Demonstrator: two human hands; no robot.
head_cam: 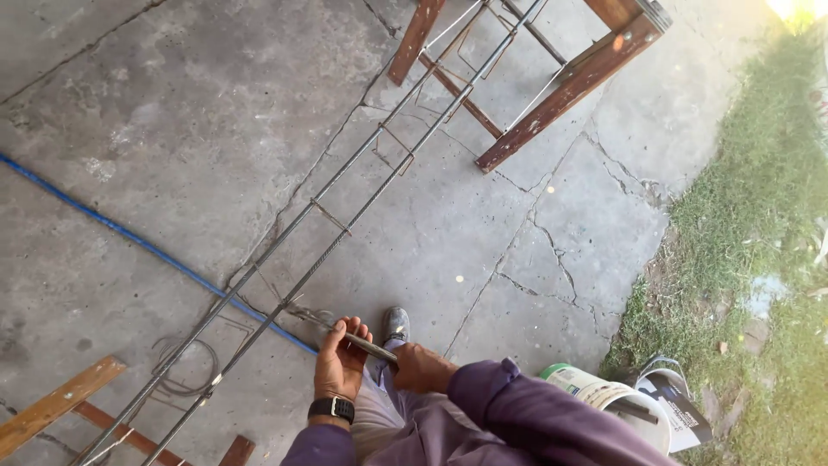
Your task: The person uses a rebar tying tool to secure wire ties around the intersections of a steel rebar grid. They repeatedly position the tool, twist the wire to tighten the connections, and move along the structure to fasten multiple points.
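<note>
Down at the lower right, where the cracked concrete meets the grass, stands a round white plastic bucket (614, 399) with a green band of label wrapped around its upper wall, partly hidden behind a purple sleeve. Just beside it, on its grass side and seemingly touching, sits a second container (674, 406), tilted, white with a large dark panel of label on its face and a thin wire handle arching over its top. The print on both is too small to make out, and there are no signs or screens anywhere around.
</note>
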